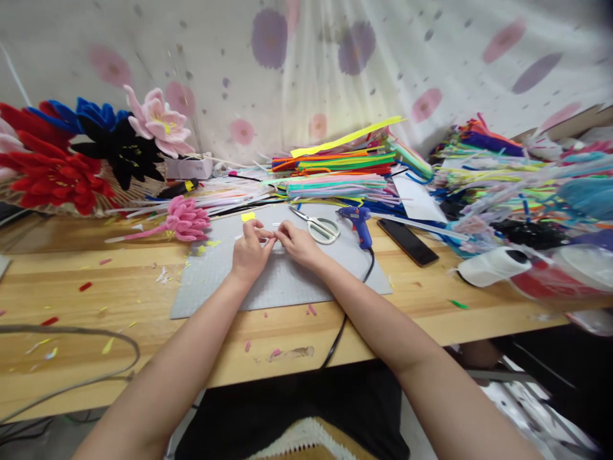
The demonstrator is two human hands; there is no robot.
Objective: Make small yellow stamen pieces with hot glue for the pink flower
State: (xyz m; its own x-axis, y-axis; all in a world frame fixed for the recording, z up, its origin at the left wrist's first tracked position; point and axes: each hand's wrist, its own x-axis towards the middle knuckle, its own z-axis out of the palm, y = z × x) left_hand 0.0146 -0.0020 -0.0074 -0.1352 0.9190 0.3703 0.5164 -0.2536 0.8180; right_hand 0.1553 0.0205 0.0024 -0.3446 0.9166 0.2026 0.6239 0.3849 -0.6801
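Observation:
My left hand [250,252] and my right hand [299,243] meet fingertip to fingertip over a grey cutting mat [282,287]. Both are closed in a pinch around something thin; a short whitish bit shows by the right fingers, too small to name. A yellow piece [248,217] lies on the mat just beyond the left hand. To the right of my right hand rest scissors [323,230] with pale handles, and past them a blue glue gun [359,225] with a black cord. Left of the mat lies a pink pipe-cleaner flower [184,220] on a stem.
Bundles of coloured pipe cleaners [340,185] line the back. A phone [408,242] and a white thread spool [495,267] are on the right. Fuzzy flowers [62,182] fill the back left. A grey cable [129,342] loops at the front left; scraps dot the wooden table [158,281].

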